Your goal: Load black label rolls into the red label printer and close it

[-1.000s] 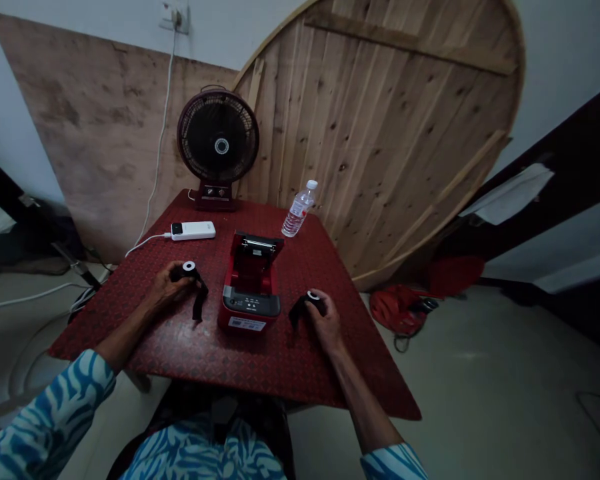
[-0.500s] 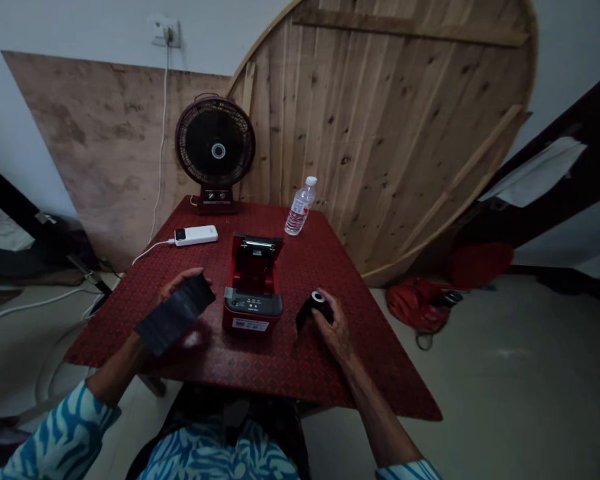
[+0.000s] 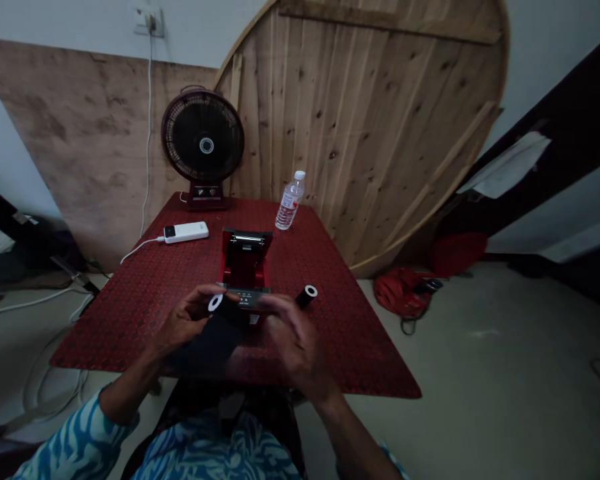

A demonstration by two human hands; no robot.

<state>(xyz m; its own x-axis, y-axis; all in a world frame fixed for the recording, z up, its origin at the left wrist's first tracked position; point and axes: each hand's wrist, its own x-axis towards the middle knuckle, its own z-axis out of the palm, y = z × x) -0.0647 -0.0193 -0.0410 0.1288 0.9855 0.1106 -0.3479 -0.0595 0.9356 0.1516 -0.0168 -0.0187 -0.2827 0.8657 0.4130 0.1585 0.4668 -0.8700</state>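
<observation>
My left hand [image 3: 187, 320] is closed around a black ribbon roll [image 3: 230, 310] whose white core faces left. A loose dark length of the ribbon hangs from it over the table's front. At the roll's right side is my right hand [image 3: 295, 340], blurred by motion, so whether it touches the ribbon is unclear. Just behind both hands stands a red and black label printer [image 3: 245, 267] with its lid raised; the hands and ribbon hide much of its front. To the right of it, a second black roll [image 3: 305, 297] with a white core rests on the red-covered table [image 3: 345, 340].
Behind the printer stands a clear water bottle [image 3: 289, 203]. A white power bank [image 3: 186, 232] with a cable lies at the left, and a dark fan [image 3: 203, 143] is at the back. A red bag [image 3: 400, 293] lies on the floor.
My right hand has let go of its roll, which now rests on the table, and moved left. My left hand has come right, towards the printer's front, with the ribbon.
</observation>
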